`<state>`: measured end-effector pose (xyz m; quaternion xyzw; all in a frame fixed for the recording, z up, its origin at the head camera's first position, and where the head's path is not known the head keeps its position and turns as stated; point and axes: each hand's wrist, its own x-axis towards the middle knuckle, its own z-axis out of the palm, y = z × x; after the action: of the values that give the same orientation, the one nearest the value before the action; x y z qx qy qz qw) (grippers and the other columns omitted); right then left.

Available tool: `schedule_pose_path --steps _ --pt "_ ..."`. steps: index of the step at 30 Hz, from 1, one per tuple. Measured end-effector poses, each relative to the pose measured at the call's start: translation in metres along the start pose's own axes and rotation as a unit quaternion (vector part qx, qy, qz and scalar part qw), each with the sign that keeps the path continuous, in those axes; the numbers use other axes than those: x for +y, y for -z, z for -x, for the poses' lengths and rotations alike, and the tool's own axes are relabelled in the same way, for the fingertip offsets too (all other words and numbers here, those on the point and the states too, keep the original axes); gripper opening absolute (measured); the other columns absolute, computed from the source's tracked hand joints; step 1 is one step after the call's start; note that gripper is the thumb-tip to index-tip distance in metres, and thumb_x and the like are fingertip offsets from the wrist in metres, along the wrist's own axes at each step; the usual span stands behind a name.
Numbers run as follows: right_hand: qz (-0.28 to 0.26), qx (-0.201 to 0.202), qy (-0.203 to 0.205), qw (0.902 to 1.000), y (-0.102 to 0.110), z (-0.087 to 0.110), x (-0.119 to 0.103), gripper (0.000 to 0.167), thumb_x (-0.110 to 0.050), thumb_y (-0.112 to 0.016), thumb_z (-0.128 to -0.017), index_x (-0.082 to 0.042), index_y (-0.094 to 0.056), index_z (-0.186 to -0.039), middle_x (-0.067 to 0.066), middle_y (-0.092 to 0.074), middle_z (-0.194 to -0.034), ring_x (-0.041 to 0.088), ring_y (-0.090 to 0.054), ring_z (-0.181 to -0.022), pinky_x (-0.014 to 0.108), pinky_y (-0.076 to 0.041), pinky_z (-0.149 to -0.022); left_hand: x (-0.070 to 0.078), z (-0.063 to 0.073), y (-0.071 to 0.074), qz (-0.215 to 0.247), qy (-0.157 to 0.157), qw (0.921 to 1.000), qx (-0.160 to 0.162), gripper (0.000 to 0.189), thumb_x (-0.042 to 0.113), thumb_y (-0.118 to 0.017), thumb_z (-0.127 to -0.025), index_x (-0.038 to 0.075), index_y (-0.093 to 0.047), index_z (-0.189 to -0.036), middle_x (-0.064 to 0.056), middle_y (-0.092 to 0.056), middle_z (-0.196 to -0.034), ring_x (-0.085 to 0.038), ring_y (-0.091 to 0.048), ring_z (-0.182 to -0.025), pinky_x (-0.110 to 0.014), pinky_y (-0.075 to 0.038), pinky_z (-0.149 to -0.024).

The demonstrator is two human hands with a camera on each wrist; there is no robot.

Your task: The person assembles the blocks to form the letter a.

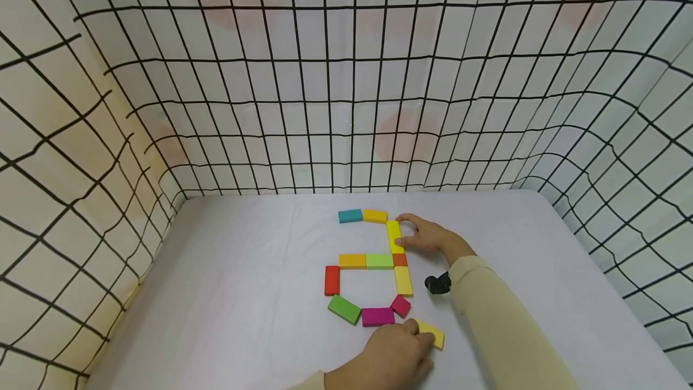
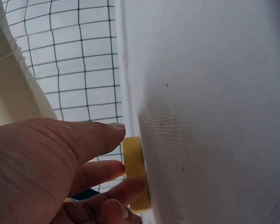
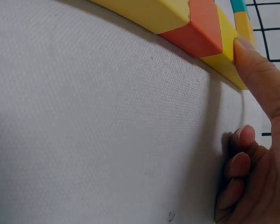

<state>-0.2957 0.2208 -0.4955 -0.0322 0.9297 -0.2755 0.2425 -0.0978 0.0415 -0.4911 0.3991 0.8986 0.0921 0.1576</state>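
A bright yellow block lies lengthwise near the top of a figure of coloured blocks. My right hand holds it, thumb against its side and index finger at its far end; in the right wrist view the thumb presses on it, while the other fingers curl over the cloth. Below the figure, a paler yellow block lies aslant on the table, its left end hidden by my left hand. The left fingers grip that block, and the left thumb sits just above it, apparently apart.
The figure includes a blue block, a red block, a green block and a magenta block. White cloth covers the table. Black wire mesh stands at the back and sides.
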Motion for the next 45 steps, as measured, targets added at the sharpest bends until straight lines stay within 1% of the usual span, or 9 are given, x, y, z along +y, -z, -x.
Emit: schedule_pose_path --steps 7,13,17,20,23,26,32,37,45 --pt "0.003 -0.002 0.004 1.0 0.0 0.0001 0.0002 0.073 -0.052 -0.068 -0.093 -0.03 -0.036 -0.155 0.022 -0.033 -0.164 0.045 -0.038 -0.143 0.068 -0.028 -0.117 -0.0001 0.0 -0.0015 -0.011 0.002 0.9999 -0.009 0.051 0.054 -0.067 -0.095 0.033 -0.058 -0.14 0.011 -0.059 -0.115 0.0 -0.049 -0.084 -0.015 -0.049 -0.075" --pt "0.006 0.001 0.0 1.0 0.0009 0.0003 0.0001 0.073 -0.054 -0.068 -0.093 -0.031 -0.036 -0.154 0.021 -0.032 -0.164 0.046 -0.037 -0.144 0.069 -0.028 -0.117 -0.0024 0.0006 -0.0023 -0.002 -0.003 1.0 -0.002 0.056 0.056 -0.066 -0.094 0.031 -0.055 -0.144 0.011 -0.056 -0.118 0.001 -0.048 -0.086 -0.015 -0.049 -0.075" --pt "0.011 -0.001 0.004 0.9999 0.0011 0.001 -0.0003 0.073 -0.053 -0.067 -0.093 -0.03 -0.036 -0.155 0.022 -0.032 -0.164 0.046 -0.037 -0.144 0.069 -0.028 -0.117 -0.0034 0.0002 -0.004 0.007 -0.008 0.9999 -0.009 0.062 0.057 -0.067 -0.093 0.036 -0.049 -0.148 0.01 -0.05 -0.134 -0.001 -0.052 -0.094 -0.017 -0.052 -0.083" --pt "0.012 -0.002 0.006 0.9999 0.0012 0.0013 -0.0006 0.073 -0.053 -0.067 -0.093 -0.029 -0.035 -0.155 0.022 -0.032 -0.164 0.046 -0.037 -0.143 0.069 -0.028 -0.117 -0.0027 0.0001 -0.0056 0.016 -0.015 0.9992 -0.033 0.067 0.059 -0.066 -0.092 0.04 -0.043 -0.152 0.01 -0.039 -0.155 -0.003 -0.057 -0.102 -0.022 -0.054 -0.088" --pt "0.008 -0.002 0.005 1.0 0.0012 0.0014 -0.001 0.073 -0.052 -0.067 -0.093 -0.03 -0.035 -0.155 0.022 -0.032 -0.164 0.045 -0.037 -0.144 0.069 -0.027 -0.117 -0.0019 0.0002 -0.0076 0.024 -0.017 0.998 -0.056 0.07 0.061 -0.064 -0.093 0.04 -0.039 -0.155 0.011 -0.03 -0.164 -0.005 -0.06 -0.104 -0.024 -0.055 -0.087" --pt "0.005 -0.002 0.005 1.0 0.0011 0.0016 -0.0012 0.073 -0.051 -0.068 -0.093 -0.03 -0.036 -0.155 0.022 -0.031 -0.164 0.045 -0.037 -0.144 0.068 -0.027 -0.118 -0.0021 0.0001 -0.0087 0.032 -0.014 0.9973 -0.065 0.071 0.063 -0.062 -0.093 0.04 -0.036 -0.156 0.012 -0.029 -0.165 -0.005 -0.06 -0.104 -0.025 -0.055 -0.086" --pt "0.008 -0.002 0.007 0.9999 0.0013 0.0032 -0.0013 0.073 -0.051 -0.068 -0.093 -0.028 -0.036 -0.155 0.023 -0.031 -0.164 0.047 -0.036 -0.144 0.069 -0.027 -0.117 -0.0039 -0.0008 -0.0066 0.032 -0.001 0.9976 -0.061 0.073 0.066 -0.059 -0.093 0.038 -0.037 -0.156 0.011 -0.03 -0.165 -0.006 -0.06 -0.1 -0.024 -0.056 -0.085" --pt "0.009 0.002 0.002 1.0 0.0008 0.0025 -0.0019 0.072 -0.052 -0.067 -0.094 -0.03 -0.036 -0.155 0.022 -0.03 -0.165 0.047 -0.034 -0.147 0.069 -0.027 -0.118 -0.0064 0.0012 -0.0024 0.03 0.009 0.9984 -0.047 0.069 0.067 -0.059 -0.093 0.037 -0.043 -0.153 0.012 -0.032 -0.164 -0.007 -0.062 -0.108 -0.026 -0.058 -0.085" --pt "0.005 0.003 -0.004 1.0 0.0009 0.0022 -0.0023 0.073 -0.051 -0.069 -0.093 -0.03 -0.037 -0.154 0.022 -0.031 -0.165 0.047 -0.035 -0.146 0.069 -0.027 -0.117 -0.0079 0.0034 -0.0007 0.031 0.008 0.9988 -0.038 0.07 0.067 -0.058 -0.093 0.038 -0.042 -0.154 0.011 -0.035 -0.162 -0.012 -0.061 -0.117 -0.032 -0.058 -0.091"
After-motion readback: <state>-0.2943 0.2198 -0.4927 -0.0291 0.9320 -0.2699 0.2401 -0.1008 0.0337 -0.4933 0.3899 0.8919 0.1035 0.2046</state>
